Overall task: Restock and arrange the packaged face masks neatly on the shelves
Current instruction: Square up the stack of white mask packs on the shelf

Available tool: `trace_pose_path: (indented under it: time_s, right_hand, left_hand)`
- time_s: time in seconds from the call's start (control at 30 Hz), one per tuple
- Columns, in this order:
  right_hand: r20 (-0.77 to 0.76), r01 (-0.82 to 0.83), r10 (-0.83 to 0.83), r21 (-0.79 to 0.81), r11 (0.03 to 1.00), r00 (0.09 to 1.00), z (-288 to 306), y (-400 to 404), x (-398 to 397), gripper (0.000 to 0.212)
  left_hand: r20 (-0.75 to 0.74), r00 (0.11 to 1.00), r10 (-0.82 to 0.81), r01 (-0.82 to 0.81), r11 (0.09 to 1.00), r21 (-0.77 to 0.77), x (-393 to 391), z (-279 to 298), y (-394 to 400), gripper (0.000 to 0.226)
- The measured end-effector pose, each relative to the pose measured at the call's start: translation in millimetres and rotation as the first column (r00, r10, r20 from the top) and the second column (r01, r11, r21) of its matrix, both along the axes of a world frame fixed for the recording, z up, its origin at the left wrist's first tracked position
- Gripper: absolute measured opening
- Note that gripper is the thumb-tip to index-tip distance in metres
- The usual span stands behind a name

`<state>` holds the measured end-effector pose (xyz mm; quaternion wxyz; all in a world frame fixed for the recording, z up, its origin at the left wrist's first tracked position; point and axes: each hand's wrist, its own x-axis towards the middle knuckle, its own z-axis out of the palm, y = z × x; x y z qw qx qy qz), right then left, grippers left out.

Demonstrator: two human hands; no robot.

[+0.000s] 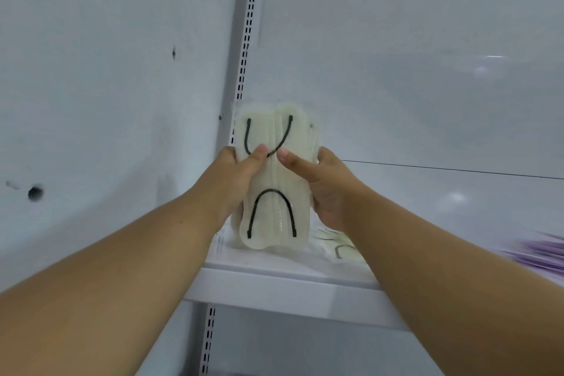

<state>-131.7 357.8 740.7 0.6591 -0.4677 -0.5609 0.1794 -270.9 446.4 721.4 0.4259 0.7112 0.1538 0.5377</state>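
At the centre of the frame, a stack of pale cream face masks with black ear loops, sealed in clear plastic packaging [274, 174], stands upright on end between both hands. Its lower edge sits on or just above the white metal shelf [283, 272], close to the shelf's left end beside the white slotted upright rail [245, 49]; whether it actually touches the board cannot be told.

The left hand [236, 180] grips the stack's left edge, its thumb laid across the front face over an upper ear loop and the other fingers hidden behind the pack. The right hand [325, 186] grips the right edge in the same manner, thumb pressed on the front near the middle seam, so the two thumb tips nearly meet at the centre of the pack.

Just right of the stack, low behind the right wrist, another flat pack of cream masks with black loops [341, 249] lies on the shelf. At the right edge of the frame, a blurred pile of purple packaged masks [540, 256] lies on the same shelf.

No brand, label or writing can be read on any package; the plastic shows only glare.
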Motion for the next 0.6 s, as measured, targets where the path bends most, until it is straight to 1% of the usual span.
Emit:
trace_pose_path:
  time_s: [0.07,0.13,0.17,0.2,0.27,0.3,0.33,0.37,0.4,0.43,0.47,0.5,0.57,0.6]
  right_hand:
    - [-0.023,-0.043,0.042,-0.03,0.999,0.999,-2,-4,3,0.087]
    - [-0.006,-0.09,0.09,-0.084,0.992,0.996,-5,-7,2,0.076]
    - [0.014,-0.077,0.078,-0.093,0.993,0.997,-7,-7,1,0.069]
    - [0.024,-0.037,0.039,-0.067,0.997,0.999,-7,-8,-1,0.061]
    - [0.023,0.135,-0.136,0.064,0.989,0.99,-6,-11,-2,0.044]
    - [0.025,0.202,-0.206,0.106,0.974,0.978,-5,-13,-1,0.042]
    - [0.035,0.236,-0.241,0.11,0.966,0.97,-4,-13,-1,0.042]
    - [0.054,0.213,-0.217,0.07,0.975,0.975,-4,-13,-1,0.041]
    - [0.073,0.164,-0.163,-0.006,0.986,0.984,-5,-15,-5,0.045]
    - [0.081,0.113,-0.105,-0.093,0.989,0.991,-7,-13,-7,0.055]
    - [0.073,0.083,-0.071,-0.172,0.982,0.995,-8,-9,-7,0.066]
    - [0.06,0.048,-0.036,-0.223,0.974,0.998,-10,-6,-6,0.068]
    - [0.089,-0.01,0.038,-0.292,0.956,0.995,-13,-3,-4,0.049]
    - [0.126,-0.011,0.055,-0.323,0.946,0.99,-15,-3,-2,0.041]
  left_hand:
    - [0.044,0.999,-0.016,0.016,1.0,0.004,-1,0,-3,0.033]
    - [0.054,0.994,-0.092,0.093,0.995,-0.02,0,-1,-4,0.032]
    - [0.053,0.989,-0.137,0.138,0.99,-0.028,-1,-2,-5,0.038]
    - [0.057,0.984,-0.171,0.173,0.984,-0.038,-2,-2,-6,0.049]
    - [0.07,0.977,-0.201,0.206,0.976,-0.075,-2,-1,-6,0.076]
    - [0.067,0.975,-0.211,0.216,0.973,-0.084,-1,-1,-4,0.075]
    - [0.048,0.976,-0.212,0.215,0.973,-0.08,0,-2,-4,0.061]
    - [0.017,0.979,-0.202,0.203,0.976,-0.075,2,-2,-2,0.045]
    - [-0.004,0.985,-0.175,0.174,0.982,-0.078,3,-2,0,0.037]
    - [-0.01,0.99,-0.143,0.142,0.986,-0.086,3,-2,0,0.033]
    - [0.007,0.994,-0.113,0.113,0.989,-0.099,3,-1,-1,0.03]
    - [0.034,0.996,-0.086,0.089,0.989,-0.118,3,0,1,0.027]
    - [0.101,0.989,-0.103,0.121,0.974,-0.191,0,2,4,0.025]
    - [0.128,0.982,-0.14,0.166,0.96,-0.227,-2,2,4,0.029]
